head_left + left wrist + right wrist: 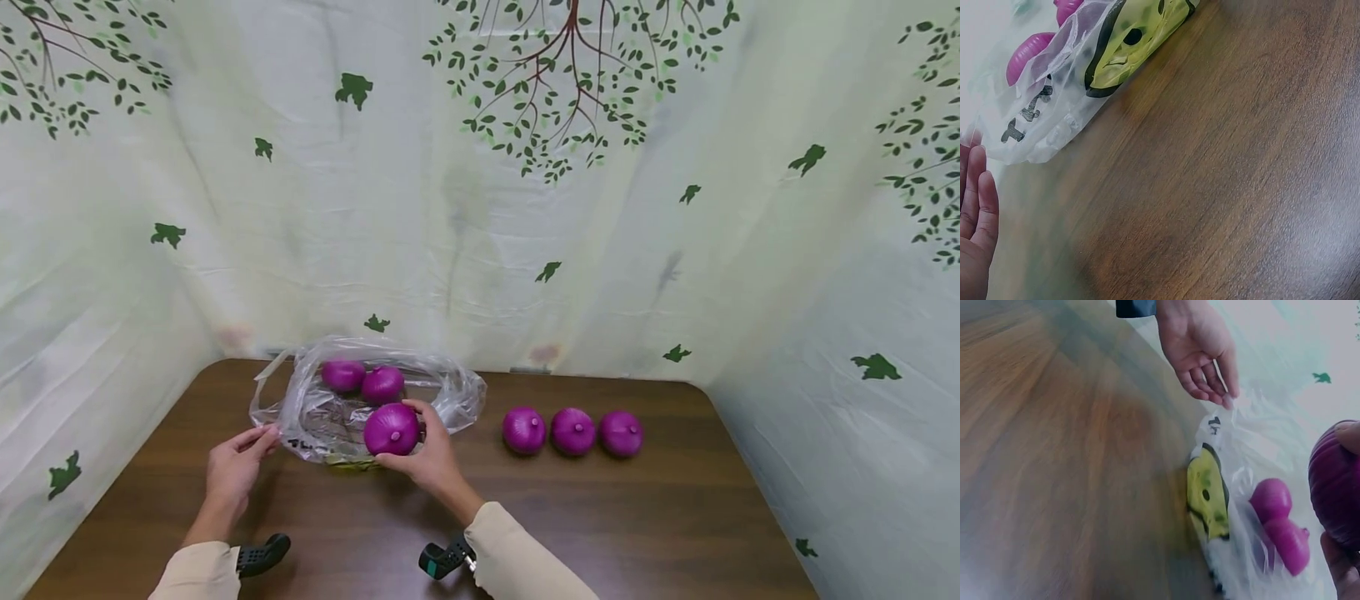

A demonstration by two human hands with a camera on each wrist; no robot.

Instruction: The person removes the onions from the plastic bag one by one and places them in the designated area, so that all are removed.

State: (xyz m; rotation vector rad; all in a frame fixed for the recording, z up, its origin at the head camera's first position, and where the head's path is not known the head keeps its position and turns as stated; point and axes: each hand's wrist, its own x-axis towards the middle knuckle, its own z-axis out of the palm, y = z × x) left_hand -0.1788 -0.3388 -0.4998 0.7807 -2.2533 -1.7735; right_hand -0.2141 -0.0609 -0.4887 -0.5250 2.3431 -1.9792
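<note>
My right hand (433, 461) grips a purple onion (392, 429) between thumb and fingers, close over the front of a clear plastic bag (461, 394). The bag lies on the table with its mouth spread, and two more purple onions (343, 376) sit inside it, side by side. At the bag's left end my left hand (234, 473) pinches the edge of the plastic between thumb and fingertips. Black lettering and a yellow printed patch (1207, 490) show on the bag's near side in the right wrist view.
Three purple onions (573, 432) stand in a row on the brown wooden table (675, 517), right of the bag. Behind the table's back edge hangs a pale curtain (420, 208) printed with leaves, which also runs along both sides.
</note>
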